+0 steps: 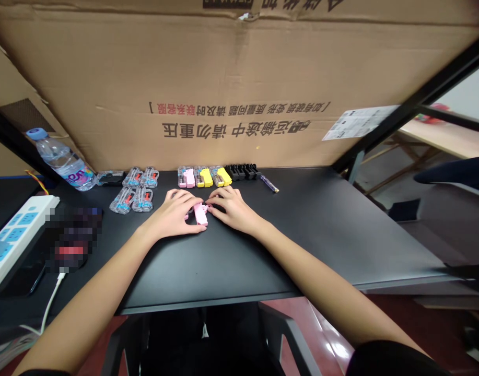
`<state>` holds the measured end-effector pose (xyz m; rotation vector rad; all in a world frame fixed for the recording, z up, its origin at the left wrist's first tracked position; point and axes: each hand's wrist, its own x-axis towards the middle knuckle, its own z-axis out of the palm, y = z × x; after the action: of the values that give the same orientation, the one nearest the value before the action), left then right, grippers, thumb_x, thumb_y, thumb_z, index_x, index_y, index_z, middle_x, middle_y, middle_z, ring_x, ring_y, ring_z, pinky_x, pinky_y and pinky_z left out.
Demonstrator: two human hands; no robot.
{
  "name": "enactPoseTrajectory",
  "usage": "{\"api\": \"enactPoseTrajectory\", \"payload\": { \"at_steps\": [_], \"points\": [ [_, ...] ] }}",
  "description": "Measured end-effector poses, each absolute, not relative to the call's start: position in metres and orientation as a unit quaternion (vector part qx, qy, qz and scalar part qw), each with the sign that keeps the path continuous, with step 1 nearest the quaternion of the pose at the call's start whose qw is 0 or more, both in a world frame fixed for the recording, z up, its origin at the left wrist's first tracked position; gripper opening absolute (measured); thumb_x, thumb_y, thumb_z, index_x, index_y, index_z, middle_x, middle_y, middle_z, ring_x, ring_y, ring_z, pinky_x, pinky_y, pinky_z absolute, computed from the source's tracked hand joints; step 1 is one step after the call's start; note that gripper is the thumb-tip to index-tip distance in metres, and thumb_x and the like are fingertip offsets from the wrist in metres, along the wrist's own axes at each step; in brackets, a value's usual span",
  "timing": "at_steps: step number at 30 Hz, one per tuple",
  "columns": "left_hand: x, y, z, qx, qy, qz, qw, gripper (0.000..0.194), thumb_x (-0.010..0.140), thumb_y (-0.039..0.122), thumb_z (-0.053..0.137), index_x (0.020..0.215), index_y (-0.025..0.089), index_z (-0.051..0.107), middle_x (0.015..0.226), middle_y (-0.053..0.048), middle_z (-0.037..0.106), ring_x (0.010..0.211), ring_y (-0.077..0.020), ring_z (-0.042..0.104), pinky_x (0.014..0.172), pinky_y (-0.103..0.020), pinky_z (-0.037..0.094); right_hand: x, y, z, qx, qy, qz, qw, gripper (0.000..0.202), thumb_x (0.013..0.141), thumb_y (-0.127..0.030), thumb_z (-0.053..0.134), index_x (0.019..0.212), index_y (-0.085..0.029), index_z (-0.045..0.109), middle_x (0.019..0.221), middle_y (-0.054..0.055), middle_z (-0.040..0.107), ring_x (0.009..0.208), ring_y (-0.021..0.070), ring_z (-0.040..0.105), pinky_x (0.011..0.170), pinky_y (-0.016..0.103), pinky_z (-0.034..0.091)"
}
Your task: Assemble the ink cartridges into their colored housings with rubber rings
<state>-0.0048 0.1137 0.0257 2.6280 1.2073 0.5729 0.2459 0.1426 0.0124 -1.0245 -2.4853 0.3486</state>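
On the black table, a small pink plastic piece (200, 214) lies between my two hands. My left hand (177, 213) closes round it from the left, with fingertips at its top and the thumb at its lower end. My right hand (232, 210) touches its upper right side with its fingertips. Behind them stands a row with a pink piece (189, 178) and yellow pieces (205, 177) on clear parts, then several black parts (243, 172). Clear pieces with blue and red insides (143, 199) lie to the left.
A water bottle (69, 163) leans at the back left. A white power strip (18, 232) and a blurred dark object (72, 237) with a white cable are at left. A pen (269, 184) lies right of the row. Cardboard (231, 62) stands behind.
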Motion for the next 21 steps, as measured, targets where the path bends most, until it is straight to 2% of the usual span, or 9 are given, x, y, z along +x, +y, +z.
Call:
{"api": "enactPoseTrajectory", "payload": {
  "at_steps": [10,16,19,21],
  "points": [
    [-0.0047,0.112,0.0299,0.883,0.408,0.211,0.095,0.054,0.084,0.053,0.081,0.128,0.025,0.069,0.121,-0.009,0.074,0.124,-0.0333,0.062,0.117,-0.053,0.035,0.2461,0.1439,0.0166,-0.38,-0.878,0.201,0.208,0.009,0.103,-0.027,0.067,0.108,-0.023,0.073,0.123,0.011,0.071,0.121,0.032,0.055,0.105,0.05,0.039],
    [-0.0051,0.1136,0.0268,0.887,0.403,0.212,0.084,0.056,0.083,0.051,0.081,0.13,0.024,0.067,0.122,-0.008,0.073,0.123,-0.0314,0.062,0.119,-0.053,0.032,0.2461,0.1434,0.0164,-0.383,-0.856,0.25,0.241,0.005,0.099,-0.02,0.067,0.098,-0.023,0.071,0.103,0.006,0.076,0.106,0.0279,0.06,0.104,0.051,0.043],
    [-0.005,0.1142,0.0248,0.885,0.405,0.212,0.088,0.055,0.084,0.051,0.08,0.131,0.025,0.067,0.125,-0.008,0.073,0.123,-0.0314,0.063,0.119,-0.053,0.031,0.2414,0.1441,0.0132,-0.389,-0.782,0.366,0.323,0.009,0.097,-0.029,0.071,0.099,-0.021,0.074,0.098,0.006,0.078,0.089,0.023,0.066,0.091,0.043,0.053],
    [-0.0052,0.1147,0.0242,0.882,0.408,0.215,0.095,0.056,0.084,0.053,0.08,0.131,0.025,0.067,0.126,-0.008,0.072,0.123,-0.0318,0.063,0.119,-0.054,0.031,0.2376,0.1445,0.0114,-0.382,-0.714,0.458,0.367,0.023,0.092,-0.041,0.078,0.101,-0.02,0.077,0.096,0.006,0.079,0.084,0.0216,0.07,0.084,0.039,0.058]
  ]
}}
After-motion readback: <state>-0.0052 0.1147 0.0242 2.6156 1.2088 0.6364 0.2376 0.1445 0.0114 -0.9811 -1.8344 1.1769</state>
